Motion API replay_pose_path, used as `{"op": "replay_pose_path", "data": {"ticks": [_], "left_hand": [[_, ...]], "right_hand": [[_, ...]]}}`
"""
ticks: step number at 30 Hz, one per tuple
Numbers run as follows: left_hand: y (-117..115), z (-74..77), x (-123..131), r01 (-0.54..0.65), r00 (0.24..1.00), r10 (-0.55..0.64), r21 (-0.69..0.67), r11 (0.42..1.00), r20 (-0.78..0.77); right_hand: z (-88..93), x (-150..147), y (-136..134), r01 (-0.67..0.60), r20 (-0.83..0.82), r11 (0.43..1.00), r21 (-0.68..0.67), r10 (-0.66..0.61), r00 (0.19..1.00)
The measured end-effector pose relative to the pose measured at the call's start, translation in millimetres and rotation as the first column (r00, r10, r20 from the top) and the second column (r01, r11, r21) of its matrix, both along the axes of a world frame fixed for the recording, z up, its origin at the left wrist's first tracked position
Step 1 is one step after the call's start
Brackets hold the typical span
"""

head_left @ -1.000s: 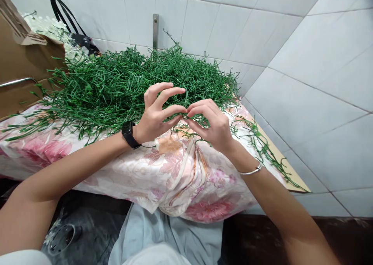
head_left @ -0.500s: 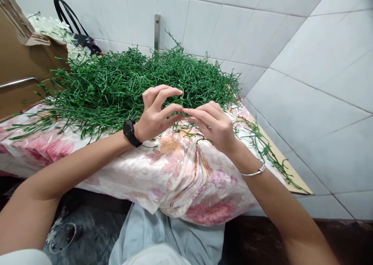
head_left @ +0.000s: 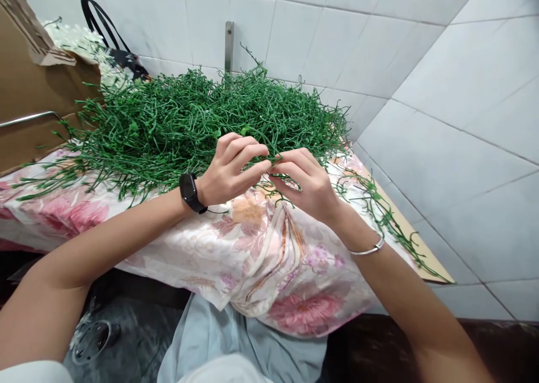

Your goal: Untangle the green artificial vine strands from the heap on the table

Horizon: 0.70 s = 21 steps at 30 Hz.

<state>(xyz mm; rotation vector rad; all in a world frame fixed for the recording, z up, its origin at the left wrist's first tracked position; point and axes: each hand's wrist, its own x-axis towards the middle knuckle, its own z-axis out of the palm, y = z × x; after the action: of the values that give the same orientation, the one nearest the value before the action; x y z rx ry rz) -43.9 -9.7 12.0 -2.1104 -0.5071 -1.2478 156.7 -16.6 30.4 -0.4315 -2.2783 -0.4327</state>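
A big heap of thin green artificial flower stems covers the back of the table. My left hand, wearing a black wristband, is in front of the heap with its fingers pinched. Meeting it fingertip to fingertip is my right hand, also pinching, with a silver bangle on the wrist. A slim green stem with a light green leaf runs up and left from between the fingertips. Its pinched part is mostly hidden by my fingers. A few short stem ends show just below the hands.
Patterned floral cloth covers the table. More loose stems lie along its right edge. At left stand a cardboard box and white flowers, near a dark bag. Tiled walls close off the back and right.
My left fingers have curled closer together and now meet the right fingertips on a stem. A light green leaf now shows above the hands. The view has shifted slightly.
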Motion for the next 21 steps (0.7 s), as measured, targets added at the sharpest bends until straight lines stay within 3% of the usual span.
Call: {"op": "replay_pose_path", "data": {"ticks": [5,13,21], "left_hand": [[-2,-2.2,1,0.066,0.998,-0.066,-0.056,0.996,0.0],[-3,0.2,8,-0.102,0.995,0.101,-0.113,0.988,-0.021],[-4,8.7,3,-0.174,0.975,0.173,0.006,0.985,-0.138]], "right_hand": [[1.5,-1,-1,0.06,-0.022,0.996,0.061,-0.059,0.998],[1.9,-1,0,0.028,0.031,0.998,0.057,-0.03,0.999],[0.3,0,-3,-0.007,-0.025,1.0,0.002,0.007,1.0]]}}
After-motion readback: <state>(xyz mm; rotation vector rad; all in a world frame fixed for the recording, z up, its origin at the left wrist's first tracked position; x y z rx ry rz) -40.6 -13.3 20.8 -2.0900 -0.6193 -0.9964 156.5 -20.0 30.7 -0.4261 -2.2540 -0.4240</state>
